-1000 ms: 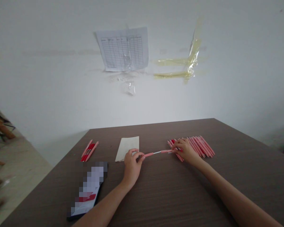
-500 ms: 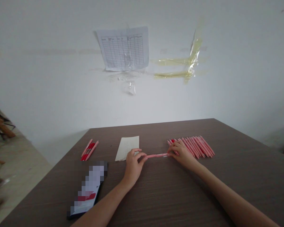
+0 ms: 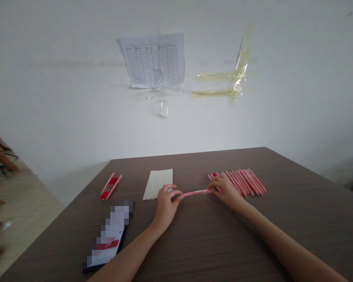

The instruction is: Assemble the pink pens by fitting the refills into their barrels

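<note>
A slim pink pen (image 3: 195,193) with a clear section near its right end stretches between my hands over the table. The thumb and fingers of my left hand (image 3: 166,205) pinch its left end, beside a cream sheet of paper (image 3: 156,183). At the right end, my right hand (image 3: 225,190) pinches the pen too. That hand partly covers the left side of a row of pink pens (image 3: 243,182), which lie side by side; a red one shows near the row's left end.
Several pink and red pens (image 3: 111,186) lie at the table's left. A phone (image 3: 109,239) with a blurred screen rests near my left forearm. Behind the brown table (image 3: 211,239) stands a wall with a taped printed sheet (image 3: 153,60) and yellowish tape strips (image 3: 214,93).
Almost nothing differs. Both hands keep their hold on the pen, which has turned very slightly between the fingers.
</note>
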A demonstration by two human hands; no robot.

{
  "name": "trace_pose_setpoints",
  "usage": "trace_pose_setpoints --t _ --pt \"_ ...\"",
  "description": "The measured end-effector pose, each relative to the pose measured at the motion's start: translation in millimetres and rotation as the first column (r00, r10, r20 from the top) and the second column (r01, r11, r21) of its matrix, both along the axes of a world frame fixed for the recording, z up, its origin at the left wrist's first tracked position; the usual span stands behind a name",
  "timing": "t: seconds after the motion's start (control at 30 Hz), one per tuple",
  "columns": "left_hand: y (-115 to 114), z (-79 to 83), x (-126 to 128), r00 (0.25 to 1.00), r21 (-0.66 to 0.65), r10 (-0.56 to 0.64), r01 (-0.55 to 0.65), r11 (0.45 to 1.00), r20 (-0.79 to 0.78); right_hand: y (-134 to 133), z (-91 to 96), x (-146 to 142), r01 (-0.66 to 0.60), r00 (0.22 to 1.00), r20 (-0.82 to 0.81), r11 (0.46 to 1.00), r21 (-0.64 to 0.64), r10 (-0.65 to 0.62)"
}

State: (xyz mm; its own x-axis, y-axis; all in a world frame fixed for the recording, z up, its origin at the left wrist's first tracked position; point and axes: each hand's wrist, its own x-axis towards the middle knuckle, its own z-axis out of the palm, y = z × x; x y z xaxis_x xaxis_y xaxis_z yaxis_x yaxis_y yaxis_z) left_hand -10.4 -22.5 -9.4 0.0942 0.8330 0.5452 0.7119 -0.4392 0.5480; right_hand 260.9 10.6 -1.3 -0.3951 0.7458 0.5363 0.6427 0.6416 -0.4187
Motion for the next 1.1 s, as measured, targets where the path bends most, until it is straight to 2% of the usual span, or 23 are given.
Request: trace_pose_setpoints --t 0.57,0.83,1.1 --pt "1.5 -7.1 -0.4 0.999 0.0 0.046 -0.046 0.999 -0.029 1.3 -5.0 -1.9 -0.042 0.999 -0.032 0.999 -0.016 0.042" --pt "5.3 -12.1 -0.7 0.996 0.04 0.072 -0.071 0.997 -0.044 1.9 -6.1 -1.9 -0.039 0.998 -0.048 0.999 -0.011 0.039" --pt "1.4 -6.1 -0.9 0.997 0.013 0.054 -0.054 0.998 -0.049 4.4 -11.7 -1.5 -0.037 0.999 -0.037 0.999 -0.04 0.035"
